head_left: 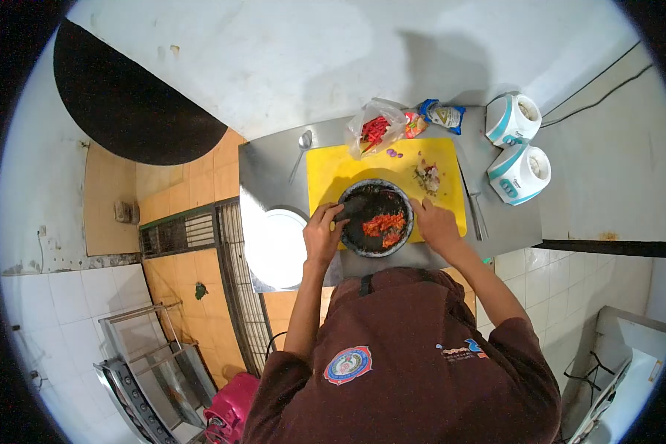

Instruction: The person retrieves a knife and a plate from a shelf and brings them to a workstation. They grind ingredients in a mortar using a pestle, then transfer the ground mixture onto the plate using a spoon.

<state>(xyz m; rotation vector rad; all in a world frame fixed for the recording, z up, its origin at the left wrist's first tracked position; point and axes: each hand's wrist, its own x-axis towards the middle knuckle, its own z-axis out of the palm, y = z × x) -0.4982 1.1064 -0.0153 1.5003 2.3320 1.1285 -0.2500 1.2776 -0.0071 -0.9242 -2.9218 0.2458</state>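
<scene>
Gripping a dark pestle (pixel 354 208), left hand (pixel 323 232) has its fingers curled at the left rim of the stone mortar (pixel 377 182). Right hand (pixel 435 223) touches the right rim, fingers bent; pinch cannot be told. Mortar on yellow board (pixel 329 166), atop steel desk (pixel 270 174); red paste (pixel 385 226) inside.

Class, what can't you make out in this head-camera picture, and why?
All in the head view:
- Yellow board: the part under the mortar, hidden by it.
- Dark object in the left hand: full shape, covered by fingers and lost against the dark mortar.
- Blue packet: wording, too small.
- Round white item: surface detail, washed out by glare.
</scene>
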